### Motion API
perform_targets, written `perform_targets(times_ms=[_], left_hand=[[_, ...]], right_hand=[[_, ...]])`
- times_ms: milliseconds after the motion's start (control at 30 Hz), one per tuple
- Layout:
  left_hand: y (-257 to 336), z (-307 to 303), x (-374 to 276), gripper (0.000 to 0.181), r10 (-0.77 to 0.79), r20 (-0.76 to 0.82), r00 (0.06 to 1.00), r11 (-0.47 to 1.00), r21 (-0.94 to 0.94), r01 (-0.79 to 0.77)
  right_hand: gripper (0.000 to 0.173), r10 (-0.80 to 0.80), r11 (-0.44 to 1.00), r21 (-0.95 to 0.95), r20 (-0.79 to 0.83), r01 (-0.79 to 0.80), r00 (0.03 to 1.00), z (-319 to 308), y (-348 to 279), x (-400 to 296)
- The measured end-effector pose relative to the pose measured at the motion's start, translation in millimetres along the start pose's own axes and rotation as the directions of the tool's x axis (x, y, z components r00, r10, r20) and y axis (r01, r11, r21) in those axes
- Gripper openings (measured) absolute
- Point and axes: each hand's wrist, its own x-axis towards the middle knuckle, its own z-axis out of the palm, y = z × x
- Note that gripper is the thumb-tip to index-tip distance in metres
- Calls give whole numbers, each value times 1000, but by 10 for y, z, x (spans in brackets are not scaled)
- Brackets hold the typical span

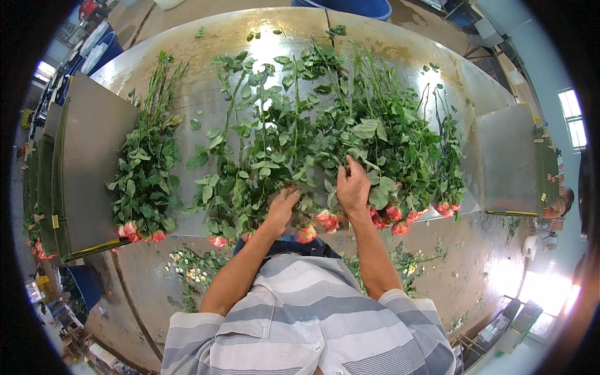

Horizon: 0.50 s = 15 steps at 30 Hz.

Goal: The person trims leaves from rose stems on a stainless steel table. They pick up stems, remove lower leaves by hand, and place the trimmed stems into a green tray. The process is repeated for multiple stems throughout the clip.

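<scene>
Before me, pink-and-yellow roses with long leafy stems lie on a metal table, their blooms toward my body. My left hand (281, 208) is low among the leaves, just left of a rose bloom (307, 233); its fingertips are blurred, and whether they grip a stem is hidden. My right hand (354, 187) reaches over the foliage with thumb and forefinger apart, nothing plainly between them. Below it hang rose blooms (328, 219) at the table edge. A thick pile of rose stems (393, 126) lies right of my right hand, and looser rose stems (262, 140) spread beyond my left.
A separate rose bunch (147, 159) lies at the left beside an upright metal panel (93, 159). Another metal panel (508, 157) stands on the right. Loose leaves dot the table (375, 35). Cut foliage (197, 269) litters the floor. A blue tub (347, 7) stands beyond the table.
</scene>
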Motion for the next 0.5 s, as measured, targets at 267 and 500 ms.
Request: perform_targets(times_ms=[267,500], left_hand=[[-366,-143,263,20,-45,-47,998,972,-233,33],[-31,41,129,26,-97,-87,992,993,-78,90]], right_hand=[[33,-23,999,-32,73,25,997,88,-28,-395],[31,-110,992,67,82,104,991,193,48,-212]])
